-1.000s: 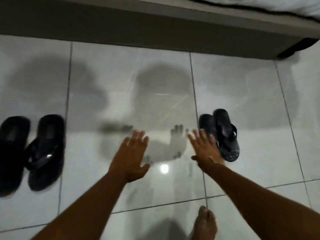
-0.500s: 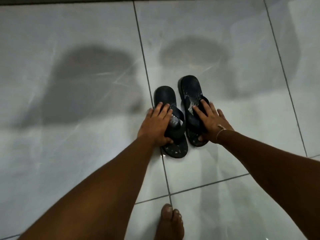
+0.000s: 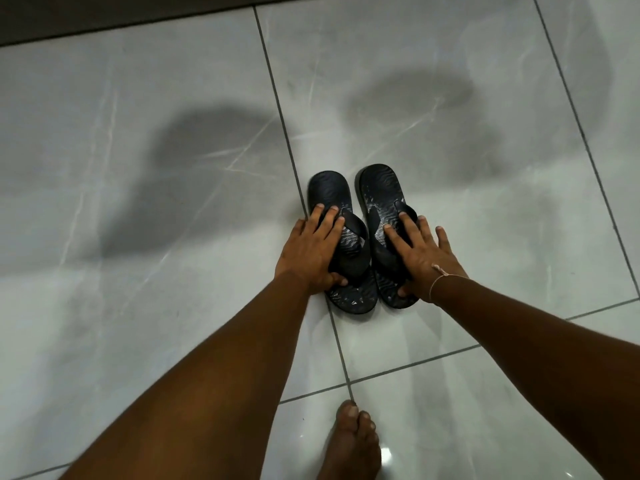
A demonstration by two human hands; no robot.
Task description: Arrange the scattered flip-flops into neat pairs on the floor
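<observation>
- Black rubber flip-flops with a wavy embossed footbed lie side by side on the floor: the left flip-flop [image 3: 341, 244] and the right flip-flop [image 3: 384, 216], heels pointing away from me, toe ends toward me.
- The two sit close together, nearly parallel, the right one set slightly farther from me.
- Pale grey glossy tiles with dark grout lines make up the floor [image 3: 138, 202]; a grout line runs just under the left flip-flop's outer edge.
- My left hand [image 3: 308, 252] lies flat on the left flip-flop, fingers spread over its strap, thumb hooked at the toe end.
- My right hand [image 3: 420, 254] presses the right flip-flop the same way, fingers splayed, thumb under the near edge; a thin string bracelet [image 3: 440, 275] circles that wrist.
- Neither hand is closed into a fist.
- A bare foot [image 3: 353, 445] stands on the tiles near me.
</observation>
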